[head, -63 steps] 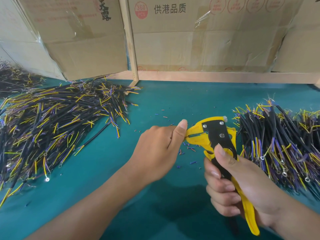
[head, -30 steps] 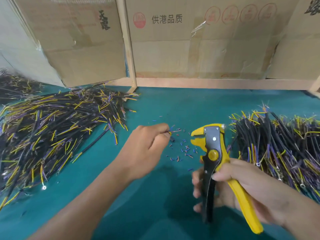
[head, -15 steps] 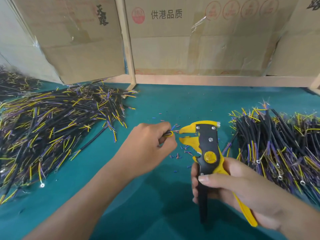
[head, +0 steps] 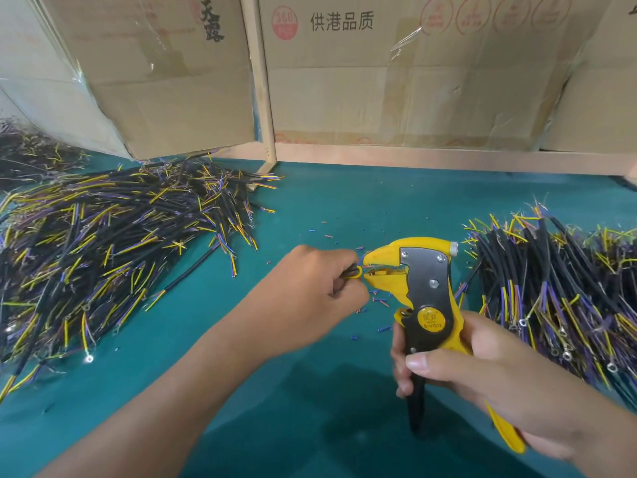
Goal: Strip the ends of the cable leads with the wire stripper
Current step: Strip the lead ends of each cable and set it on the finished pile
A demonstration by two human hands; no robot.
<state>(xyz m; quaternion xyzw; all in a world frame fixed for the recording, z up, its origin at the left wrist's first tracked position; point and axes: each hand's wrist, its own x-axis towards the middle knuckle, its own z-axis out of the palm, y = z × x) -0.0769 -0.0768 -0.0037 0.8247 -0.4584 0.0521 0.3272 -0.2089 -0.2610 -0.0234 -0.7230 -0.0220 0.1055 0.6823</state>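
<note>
Left hand point(head: 310, 298): fingers curled, pinching a cable lead point(head: 355, 271); lead end projects just past the fingertips into the stripper's mouth. Right hand point(head: 489, 381): fingers wrapped round the handles of the wire stripper point(head: 424, 291), head above the fingers, beak pointing left.

Small wire-harness workshop, hand assembly; green-covered desk point(head: 310, 201) carries two large heaps of cut cable leads, one at left point(head: 103, 243), one at right point(head: 558, 288), black sheaths with yellow and purple cores, some ending in ring terminals; snipped insulation bits point(head: 375, 301) scattered between heaps; taped cardboard cartons point(head: 396, 81) with printed Chinese characters stacked along back behind wooden frame point(head: 262, 98); yellow wire stripper point(head: 424, 288) in use.
</note>
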